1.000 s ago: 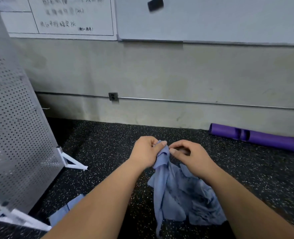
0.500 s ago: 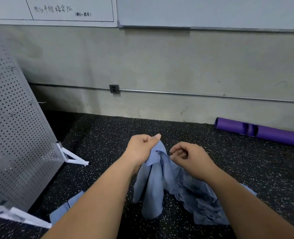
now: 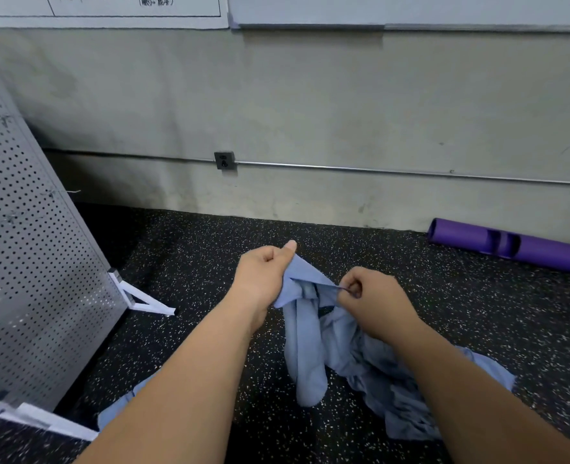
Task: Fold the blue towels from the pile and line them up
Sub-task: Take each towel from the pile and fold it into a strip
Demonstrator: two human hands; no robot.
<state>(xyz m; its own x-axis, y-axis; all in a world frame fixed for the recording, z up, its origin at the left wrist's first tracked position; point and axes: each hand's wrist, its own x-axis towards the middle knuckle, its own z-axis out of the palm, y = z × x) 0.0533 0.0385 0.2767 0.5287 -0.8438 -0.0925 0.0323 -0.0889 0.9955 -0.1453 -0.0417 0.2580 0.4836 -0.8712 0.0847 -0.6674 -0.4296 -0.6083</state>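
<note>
A light blue towel (image 3: 305, 343) hangs bunched between my two hands above the dark speckled floor. My left hand (image 3: 263, 276) grips its top corner with thumb on top. My right hand (image 3: 370, 296) pinches the towel's upper edge a short way to the right. Below and to the right, the pile of blue towels (image 3: 410, 390) lies crumpled on the floor, partly hidden by my right forearm. Another blue towel (image 3: 116, 410) peeks out under my left forearm at the lower left.
A grey perforated metal panel (image 3: 32, 262) on white feet leans at the left. A purple roll (image 3: 518, 246) lies along the concrete wall at the right. A conduit with a small socket box (image 3: 224, 160) runs along the wall.
My hands have moved apart along the towel's top edge, my right hand sliding right. The towel has lifted and stretched between them. The view has tilted down a little.
</note>
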